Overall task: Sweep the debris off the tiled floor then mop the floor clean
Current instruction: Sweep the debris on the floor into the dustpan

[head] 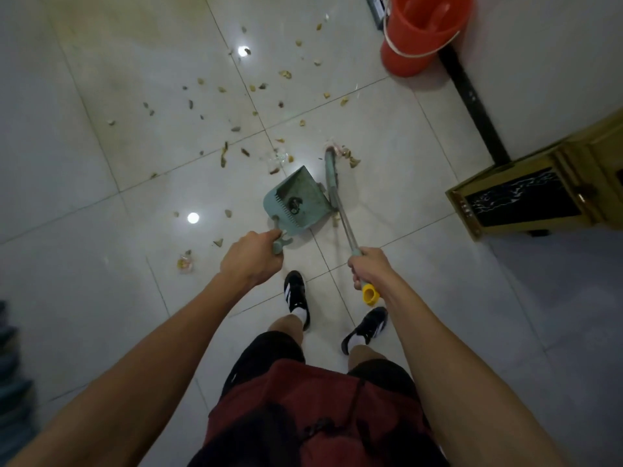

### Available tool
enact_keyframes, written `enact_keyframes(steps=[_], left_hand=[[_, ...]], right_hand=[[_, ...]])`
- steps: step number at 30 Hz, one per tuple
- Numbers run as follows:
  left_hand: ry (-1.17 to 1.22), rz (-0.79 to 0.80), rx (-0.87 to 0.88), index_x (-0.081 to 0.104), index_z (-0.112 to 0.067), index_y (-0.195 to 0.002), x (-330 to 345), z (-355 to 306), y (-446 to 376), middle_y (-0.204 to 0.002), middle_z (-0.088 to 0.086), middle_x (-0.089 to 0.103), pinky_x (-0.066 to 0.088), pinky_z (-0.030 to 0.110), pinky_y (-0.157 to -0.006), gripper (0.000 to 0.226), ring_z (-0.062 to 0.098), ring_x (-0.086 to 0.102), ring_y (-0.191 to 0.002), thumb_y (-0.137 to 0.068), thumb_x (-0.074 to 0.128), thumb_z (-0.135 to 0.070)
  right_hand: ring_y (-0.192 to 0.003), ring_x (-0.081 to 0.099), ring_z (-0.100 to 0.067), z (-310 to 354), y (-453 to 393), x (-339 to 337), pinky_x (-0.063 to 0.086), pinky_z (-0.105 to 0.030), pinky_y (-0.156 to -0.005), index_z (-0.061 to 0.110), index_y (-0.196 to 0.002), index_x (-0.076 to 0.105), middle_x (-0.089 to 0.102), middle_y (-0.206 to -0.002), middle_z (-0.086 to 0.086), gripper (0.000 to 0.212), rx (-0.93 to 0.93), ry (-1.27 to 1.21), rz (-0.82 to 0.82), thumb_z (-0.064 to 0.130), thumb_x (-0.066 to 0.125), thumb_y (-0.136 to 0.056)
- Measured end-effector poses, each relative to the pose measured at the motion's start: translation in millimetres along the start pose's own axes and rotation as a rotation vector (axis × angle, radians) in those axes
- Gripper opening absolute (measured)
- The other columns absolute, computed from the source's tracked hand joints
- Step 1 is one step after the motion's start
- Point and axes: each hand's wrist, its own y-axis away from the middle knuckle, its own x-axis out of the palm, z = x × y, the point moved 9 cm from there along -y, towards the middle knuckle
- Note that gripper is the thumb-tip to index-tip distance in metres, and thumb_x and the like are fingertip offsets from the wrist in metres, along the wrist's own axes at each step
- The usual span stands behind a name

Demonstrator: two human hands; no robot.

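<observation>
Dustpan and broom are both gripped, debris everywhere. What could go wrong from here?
1. The dustpan already holds a clump; tilting it may spill that.
2. Scraps lie behind the pan near the left hand and may get missed.
3. The broom could flick bits toward the red bucket.

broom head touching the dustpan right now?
Cannot tell. In the head view the broom head lies just right of the dustpan, with its lower end at the pan's right wall; no clear gap or contact shows there.

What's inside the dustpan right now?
The green dustpan, held by the left hand, contains a small dark clump near its comb teeth. Grime coats its floor; what the clump is made of is unclear.
</observation>
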Motion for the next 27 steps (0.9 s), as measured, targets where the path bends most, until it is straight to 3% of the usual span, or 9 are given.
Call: enact_keyframes(steps=[5, 8, 13, 18, 22, 25, 27], left_hand=[[-0.031, 0.037, 0.054, 0.062, -0.025, -0.123, -2, -6, 4, -0.098, 0.006, 0.07, 0.055, 0.031, -0.063, 0.031, 0.02, 0.062, -0.07, -0.095, 0.052, -0.031], [-0.07, 0.04, 0.104, 0.061, -0.026, -0.125, 6, -24, 10, -0.094, 0.005, 0.069, 0.059, 0.035, -0.065, 0.034, 0.022, 0.063, -0.07, -0.094, 0.05, -0.034], [-0.141, 0.054, 0.185, 0.059, -0.025, -0.128, 32, -69, 26, -0.087, 0.002, 0.062, 0.05, 0.031, -0.06, 0.034, 0.021, 0.06, -0.069, -0.097, 0.049, -0.031], [-0.22, 0.072, 0.299, 0.061, -0.022, -0.123, 69, -129, 52, -0.087, 0.004, 0.062, 0.042, 0.03, -0.059, 0.027, 0.02, 0.056, -0.068, -0.099, 0.05, -0.03], [-0.246, 0.091, 0.374, 0.062, -0.02, -0.117, 100, -176, 74, -0.085, 0.003, 0.064, 0.044, 0.029, -0.058, 0.025, 0.019, 0.058, -0.068, -0.1, 0.048, -0.031], [-0.282, 0.105, 0.424, 0.062, -0.02, -0.117, 120, -205, 89, -0.086, 0.002, 0.062, 0.042, 0.028, -0.057, 0.024, 0.016, 0.055, -0.066, -0.1, 0.048, -0.031], [-0.302, 0.117, 0.455, 0.061, -0.021, -0.119, 134, -218, 100, -0.088, 0.002, 0.062, 0.039, 0.027, -0.055, 0.024, 0.015, 0.052, -0.065, -0.101, 0.049, -0.031]], right_hand=[[-0.05, 0.048, -0.018, -13, 31, -8, 0.044, -0.026, -0.045, 0.007, -0.105, 0.058, 0.054, -0.072, -0.012, 0.017, -0.024, -0.103, -0.01, -0.002, 0.058, -0.091], [-0.047, 0.047, -0.018, -45, 44, -28, 0.045, -0.027, -0.046, 0.019, -0.112, 0.054, 0.054, -0.071, -0.012, 0.031, -0.022, -0.18, -0.036, -0.003, 0.062, -0.09], [-0.045, 0.048, -0.018, -132, 58, -73, 0.044, -0.025, -0.044, 0.011, -0.131, 0.057, 0.056, -0.072, -0.012, 0.046, 0.028, -0.241, -0.134, -0.003, 0.06, -0.088], [-0.045, 0.053, -0.02, -227, 89, -115, 0.044, -0.022, -0.039, 0.015, -0.15, 0.045, 0.062, -0.088, -0.015, 0.067, 0.07, -0.231, -0.228, -0.001, 0.06, -0.087], [-0.051, 0.058, -0.024, -291, 118, -138, 0.046, -0.025, -0.04, 0.007, -0.142, 0.051, 0.065, -0.09, -0.019, 0.057, 0.115, -0.214, -0.303, -0.003, 0.056, -0.086], [-0.074, 0.07, -0.039, -336, 129, -147, 0.058, -0.041, -0.06, 0.0, -0.126, 0.058, 0.066, -0.091, -0.021, 0.043, 0.169, -0.195, -0.353, -0.002, 0.055, -0.083], [-0.083, 0.071, -0.04, -363, 133, -148, 0.06, -0.044, -0.068, 0.004, -0.117, 0.062, 0.066, -0.091, -0.019, 0.035, 0.203, -0.215, -0.364, 0.001, 0.056, -0.082]])
